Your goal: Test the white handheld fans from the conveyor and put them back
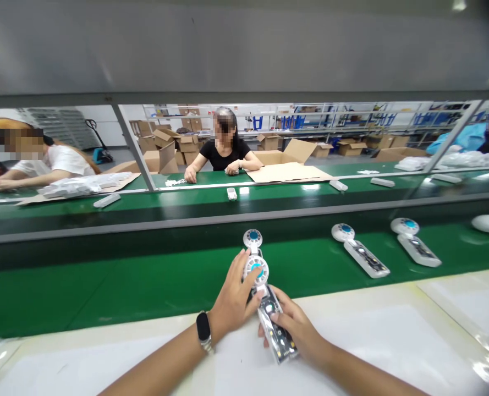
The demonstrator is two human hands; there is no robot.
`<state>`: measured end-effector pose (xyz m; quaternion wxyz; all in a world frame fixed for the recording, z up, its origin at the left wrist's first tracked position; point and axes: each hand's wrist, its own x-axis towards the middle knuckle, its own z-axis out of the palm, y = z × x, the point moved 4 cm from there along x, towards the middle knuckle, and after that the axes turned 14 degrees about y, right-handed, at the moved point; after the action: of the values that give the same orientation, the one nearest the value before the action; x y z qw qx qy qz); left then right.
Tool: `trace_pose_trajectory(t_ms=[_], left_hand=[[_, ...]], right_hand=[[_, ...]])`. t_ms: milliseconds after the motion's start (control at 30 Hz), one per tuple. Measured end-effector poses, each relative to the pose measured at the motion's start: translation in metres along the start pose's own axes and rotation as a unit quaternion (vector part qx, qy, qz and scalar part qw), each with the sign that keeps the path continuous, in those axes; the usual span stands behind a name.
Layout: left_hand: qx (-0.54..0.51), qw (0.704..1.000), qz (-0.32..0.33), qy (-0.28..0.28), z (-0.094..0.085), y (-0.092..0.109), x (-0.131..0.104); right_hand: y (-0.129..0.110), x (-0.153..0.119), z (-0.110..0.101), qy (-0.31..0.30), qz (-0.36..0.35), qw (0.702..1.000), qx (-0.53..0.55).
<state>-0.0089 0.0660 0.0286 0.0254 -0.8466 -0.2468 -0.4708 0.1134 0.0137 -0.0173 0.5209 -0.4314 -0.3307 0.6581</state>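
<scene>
**Both hands on one fan at the belt's edge**

We see the left hand (232, 300) and the right hand (296, 328) together on a small white fan (269, 308), held over the near white table (393, 330) just where it meets the green belt (104, 286). The left hand, a dark watch (203, 328) on its wrist, curls around the fan's round head, thumb and fingers touching the blue centre. The right hand grasps the open handle from below, where a circuit board shows. The fan tilts, head toward the belt and handle toward us.

A second fan (253, 238) lies on the belt just beyond the held one; whether the two touch we cannot tell. Two more fans (360, 250) (415, 241) lie further right on the belt, well apart from the hands, handles open as well.

Across a grey rail runs a far belt (269, 201) with small white parts. Behind it sits a person in black (224, 151) at flat cardboard (287, 173), with another person (42, 162) to the left and a blue sleeve (459, 140) to the right. Boxes (165, 146) stand behind them.
</scene>
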Motion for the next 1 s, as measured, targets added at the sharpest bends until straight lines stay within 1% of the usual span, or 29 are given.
trace_pose_trajectory(t_ms=[67,133,267,400,600,767,1000], left_hand=[[-0.012,1.000,-0.026,-0.010,0.000,-0.003,0.001],[-0.019,0.999,-0.037,-0.024,0.001,-0.003,0.001],[-0.007,0.999,-0.032,-0.035,0.002,-0.002,0.002],[-0.003,0.999,-0.029,-0.039,0.003,-0.003,0.002],[0.004,0.997,-0.039,-0.063,0.003,-0.004,0.002],[0.004,0.996,-0.056,-0.067,0.001,-0.002,0.004],[-0.008,0.997,-0.046,-0.064,0.003,-0.005,0.001]], right_hand=[[0.001,-0.002,0.002,-0.027,0.010,1.000,-0.010],[0.002,-0.002,0.001,-0.021,0.016,0.999,-0.025],[0.007,0.002,-0.004,0.011,0.028,0.999,-0.028],[0.009,0.003,-0.004,0.001,0.029,1.000,-0.007],[0.000,-0.001,0.001,0.010,0.035,0.999,-0.010],[-0.005,-0.002,0.004,-0.004,0.019,1.000,-0.006],[-0.004,-0.004,0.001,0.001,0.037,0.998,-0.041]])
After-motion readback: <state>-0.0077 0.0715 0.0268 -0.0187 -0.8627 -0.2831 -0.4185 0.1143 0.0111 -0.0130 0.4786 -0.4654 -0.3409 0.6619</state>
